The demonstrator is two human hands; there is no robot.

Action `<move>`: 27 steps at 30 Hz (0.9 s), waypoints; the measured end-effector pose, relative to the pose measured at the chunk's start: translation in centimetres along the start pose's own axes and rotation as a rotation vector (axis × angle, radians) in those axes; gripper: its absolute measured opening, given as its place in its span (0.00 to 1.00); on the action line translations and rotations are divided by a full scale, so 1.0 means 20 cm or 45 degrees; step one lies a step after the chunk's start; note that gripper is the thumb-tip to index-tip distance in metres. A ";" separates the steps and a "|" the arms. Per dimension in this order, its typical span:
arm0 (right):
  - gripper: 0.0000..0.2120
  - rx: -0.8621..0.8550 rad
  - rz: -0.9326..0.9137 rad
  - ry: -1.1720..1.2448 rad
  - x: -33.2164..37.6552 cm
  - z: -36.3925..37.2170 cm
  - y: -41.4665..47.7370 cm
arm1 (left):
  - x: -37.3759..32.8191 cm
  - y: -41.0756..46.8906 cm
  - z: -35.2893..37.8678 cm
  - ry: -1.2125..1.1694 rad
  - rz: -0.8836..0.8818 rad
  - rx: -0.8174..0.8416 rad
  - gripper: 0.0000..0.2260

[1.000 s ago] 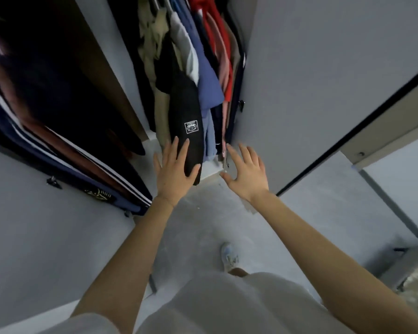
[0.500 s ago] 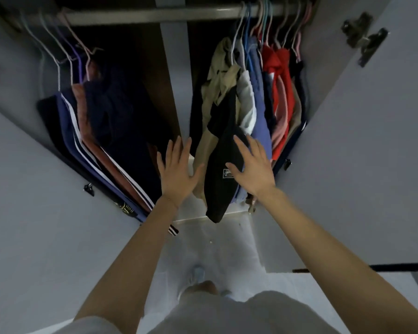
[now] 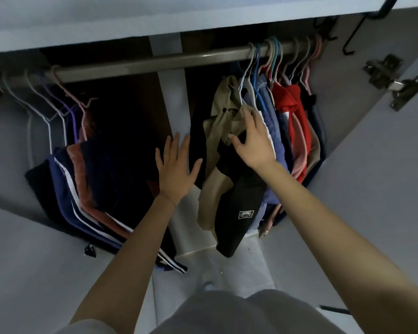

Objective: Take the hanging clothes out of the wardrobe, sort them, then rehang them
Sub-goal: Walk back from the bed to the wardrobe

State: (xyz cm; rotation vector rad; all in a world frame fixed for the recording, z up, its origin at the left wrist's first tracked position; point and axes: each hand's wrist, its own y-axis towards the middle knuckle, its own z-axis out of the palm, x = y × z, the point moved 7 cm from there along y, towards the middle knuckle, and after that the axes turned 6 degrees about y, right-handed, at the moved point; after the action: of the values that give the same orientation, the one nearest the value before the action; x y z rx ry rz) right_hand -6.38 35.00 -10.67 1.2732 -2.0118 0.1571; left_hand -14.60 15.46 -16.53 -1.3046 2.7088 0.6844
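Two groups hang from the wardrobe (image 3: 171, 112) rail (image 3: 155, 65): dark clothes (image 3: 101, 169), colourful clothes (image 3: 292, 116).

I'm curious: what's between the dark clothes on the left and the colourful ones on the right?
Head view: the wardrobe's pale divider and the person's left hand.

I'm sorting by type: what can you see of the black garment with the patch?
The black garment looks like soft matte cloth, hanging limp in the right-hand bunch below the rail. A small white-outlined patch sits near its lower end, which dangles lowest of the bunch. Higher up it overlaps a beige garment, where the right hand rests. Its hanger and type cannot be told.
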 end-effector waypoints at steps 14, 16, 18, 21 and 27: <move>0.18 -0.119 0.447 0.183 -0.03 0.11 0.24 | 0.10 0.22 0.09 -0.079 0.145 0.077 0.29; 0.18 -0.133 0.475 0.196 -0.04 0.13 0.24 | 0.11 0.22 0.10 -0.070 0.169 0.080 0.28; 0.14 -0.154 0.510 0.190 -0.07 0.15 0.24 | 0.12 0.22 0.12 -0.079 0.168 0.086 0.27; 0.09 -0.193 0.565 0.254 -0.09 0.17 0.24 | 0.13 0.21 0.13 -0.112 0.163 0.089 0.27; 0.06 -0.314 0.519 0.504 -0.06 0.14 0.23 | 0.16 0.22 0.11 -0.145 0.174 0.054 0.27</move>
State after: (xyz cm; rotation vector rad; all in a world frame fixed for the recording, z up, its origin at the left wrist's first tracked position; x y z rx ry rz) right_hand -11.36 36.85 -12.15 0.6113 -1.8486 0.3161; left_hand -20.27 16.37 -17.77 -1.0460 2.7228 0.6861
